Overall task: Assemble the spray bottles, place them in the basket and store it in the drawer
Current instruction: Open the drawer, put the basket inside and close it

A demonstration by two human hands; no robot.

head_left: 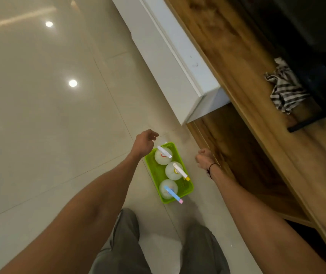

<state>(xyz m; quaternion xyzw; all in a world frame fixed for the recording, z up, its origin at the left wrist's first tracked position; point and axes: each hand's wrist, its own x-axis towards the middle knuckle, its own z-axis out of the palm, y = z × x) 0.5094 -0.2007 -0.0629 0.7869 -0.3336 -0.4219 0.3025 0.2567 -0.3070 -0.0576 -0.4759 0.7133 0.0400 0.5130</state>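
Green basket [188, 186] resting on the tiled floor [59, 135], just beside an open white drawer [179, 76], presumably staged for lifting in. Three capped spray bottles [163, 155] upright inside, in a row. Left hand [145, 142] hovering at the basket's far end, grip loosely curled, holding nothing. Right hand [204, 158] near its other side, grip curled, empty.

Both forearms bare, no sleeves in view. Thin black cord bracelet [211, 167] around the right wrist, with a small knot or loose end hanging on its near side. Left wrist bare, no band. Loose grey fabric trousers [125, 242] on both legs, soft creases along the thighs. Feet hidden under the trouser legs.
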